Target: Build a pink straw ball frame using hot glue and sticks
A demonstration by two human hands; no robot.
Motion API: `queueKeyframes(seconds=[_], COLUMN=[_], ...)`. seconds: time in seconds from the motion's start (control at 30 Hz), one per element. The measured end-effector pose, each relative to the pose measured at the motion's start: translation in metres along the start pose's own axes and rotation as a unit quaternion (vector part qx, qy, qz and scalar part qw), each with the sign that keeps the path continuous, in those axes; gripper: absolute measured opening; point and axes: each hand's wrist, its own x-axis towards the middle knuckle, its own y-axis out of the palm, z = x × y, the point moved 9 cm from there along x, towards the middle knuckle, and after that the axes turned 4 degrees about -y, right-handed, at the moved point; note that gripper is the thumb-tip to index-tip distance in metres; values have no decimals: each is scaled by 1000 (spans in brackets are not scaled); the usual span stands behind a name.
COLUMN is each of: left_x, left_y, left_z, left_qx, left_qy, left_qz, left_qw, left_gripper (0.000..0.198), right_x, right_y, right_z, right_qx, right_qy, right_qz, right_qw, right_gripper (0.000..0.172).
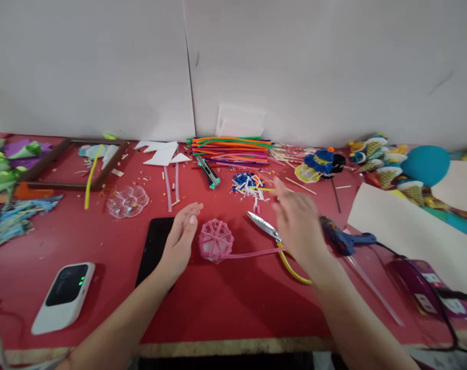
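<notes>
A round pink piece of craft work, with strips crossing it like wheel spokes, lies on the red table between my hands. One long pink strip runs from it to the right, toward my right wrist. Just left of the piece, my left hand hovers with its fingers stretched out and nothing in it. Over the yellow-handled scissors is my right hand, slightly blurred, its fingers extended and seemingly holding nothing. It hides part of the scissors. A blue glue gun rests to its right.
A black phone lies partly under my left arm, near a white device. Behind are a utility knife, pipe cleaners, cut scraps and a clear flower-shaped tray. White paper and a cable occupy the right.
</notes>
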Motion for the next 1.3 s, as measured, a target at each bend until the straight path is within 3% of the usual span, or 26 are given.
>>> queueKeyframes(seconds=[0.07,0.13,0.23,0.3,0.37,0.53,0.63,0.8,0.93,1.07,1.3], left_x=[-1,-3,-8,-14,-18,-20,-21,-21,-20,-23,-25], left_y=[10,19,28,36,42,47,45,43,46,48,49], left_z=[3,4,-2,-8,-12,-16,-20,-20,-21,-26,-20], left_qx=[25,43,95,165,214,215,190,156,152,174,129], left_qy=[-2,5,48,84,108,127,138,129,128,145,145], left_qz=[67,130,188,226,248,268,263,235,214,209,207], left_qw=[997,991,976,956,939,930,936,951,956,951,959], left_gripper=[67,80,110,134,141,125,126,104,82,67,57], right_x=[46,71,75,66,58,57,60,64,66,65,60], right_y=[49,81,95,98,100,106,93,72,74,80,94], right_z=[-12,-13,13,31,38,34,32,31,32,26,18], right_qx=[-9,21,111,139,138,130,138,182,229,255,275], right_qy=[31,37,-39,-82,-99,-108,-109,-82,-62,-13,74], right_qz=[36,65,110,161,184,157,105,28,28,41,60], right_qw=[999,997,987,974,968,973,979,979,971,966,957], right_gripper=[45,47,46,57,65,53,49,20,10,18,16])
